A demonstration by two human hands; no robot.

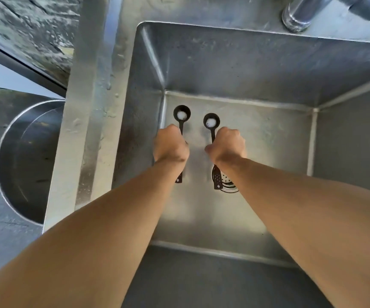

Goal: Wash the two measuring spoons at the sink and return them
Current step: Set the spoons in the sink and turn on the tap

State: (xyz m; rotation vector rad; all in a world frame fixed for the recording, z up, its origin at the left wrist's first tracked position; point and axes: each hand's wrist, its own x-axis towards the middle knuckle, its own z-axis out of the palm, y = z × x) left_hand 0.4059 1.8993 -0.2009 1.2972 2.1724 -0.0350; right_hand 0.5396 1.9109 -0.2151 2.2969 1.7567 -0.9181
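Note:
Both hands reach down into a steel sink (257, 63). My left hand (171, 145) grips the handle of a dark measuring spoon (182, 114) whose round bowl points away from me and holds something white. My right hand (228, 143) grips a second dark measuring spoon (211, 121), also with white in its bowl. Both spoons lie side by side, bowls up, over the left part of the basin. Each handle's end sticks out below its wrist.
The drain strainer (227, 183) lies under the right wrist. A chrome tap base (296, 16) stands at the back right rim. A round steel bowl or basin (24, 161) sits left of the sink, beyond a wet steel ledge (86, 107).

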